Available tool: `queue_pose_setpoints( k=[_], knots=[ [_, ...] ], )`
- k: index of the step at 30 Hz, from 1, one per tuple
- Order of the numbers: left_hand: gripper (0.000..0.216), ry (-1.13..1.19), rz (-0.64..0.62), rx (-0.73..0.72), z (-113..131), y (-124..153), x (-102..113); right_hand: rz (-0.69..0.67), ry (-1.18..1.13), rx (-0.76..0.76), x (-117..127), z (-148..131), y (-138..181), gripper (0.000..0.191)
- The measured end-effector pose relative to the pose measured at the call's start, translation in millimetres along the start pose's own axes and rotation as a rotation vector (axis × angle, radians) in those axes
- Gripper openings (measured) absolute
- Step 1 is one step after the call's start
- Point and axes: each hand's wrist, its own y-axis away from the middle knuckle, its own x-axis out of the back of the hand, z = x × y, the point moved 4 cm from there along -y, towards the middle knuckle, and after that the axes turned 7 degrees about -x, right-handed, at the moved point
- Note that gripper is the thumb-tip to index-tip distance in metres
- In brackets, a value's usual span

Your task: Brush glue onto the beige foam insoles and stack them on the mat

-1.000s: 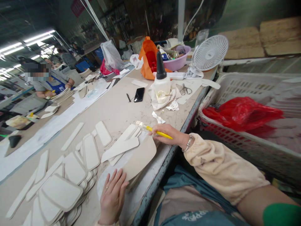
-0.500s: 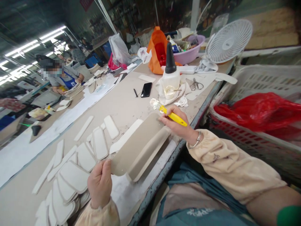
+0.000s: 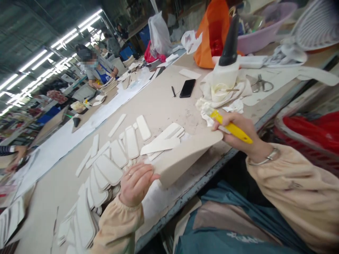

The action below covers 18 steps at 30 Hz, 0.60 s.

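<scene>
My right hand is closed round the yellow handle of a glue brush, whose bristles are caked with white paste. Its fingertips also meet the right end of a beige sheet piece, which slants over the table edge. At the sheet's left end is my left hand, fingers bent over the edge and thumb sticking out to the right. Behind the sheet lie several pale strips. Left of my left hand, many cut pale pieces are fanned out in overlapping rows.
A black-capped glue bottle stands on a cloth, with scissors to its right. Further back are a phone, an orange bag, a purple basin and a fan. Across the table a co-worker handles stacked pieces.
The view has swung left. The sheet has tilted, its folded near flap no longer showing. My left hand has turned from a thumb-up pinch to knuckles up; the brush stays in my right hand.
</scene>
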Motion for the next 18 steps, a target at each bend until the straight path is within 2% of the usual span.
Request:
queue_pose_setpoints(
  k=[4,7,10,12,16,18],
  knots=[
    [0.011,0.089,-0.209,-0.014,18,21,-31,-0.269,0.092,0.168,-24,14,10,0.017],
    [0.011,0.107,-0.362,0.081,26,33,-53,-0.312,0.169,0.166,-33,19,13,0.016],
    [0.023,0.143,-0.422,0.179,29,33,-64,-0.312,0.198,0.152,-36,17,14,0.016],
    [0.037,0.153,-0.428,0.241,27,27,-68,-0.294,0.201,0.142,-35,15,14,0.016],
    [0.087,0.091,-0.515,0.343,20,11,-78,-0.252,0.208,0.116,-31,16,13,0.016],
    [0.094,0.112,-0.579,0.365,16,8,-86,-0.238,0.222,0.110,-30,17,13,0.016]
  ],
)
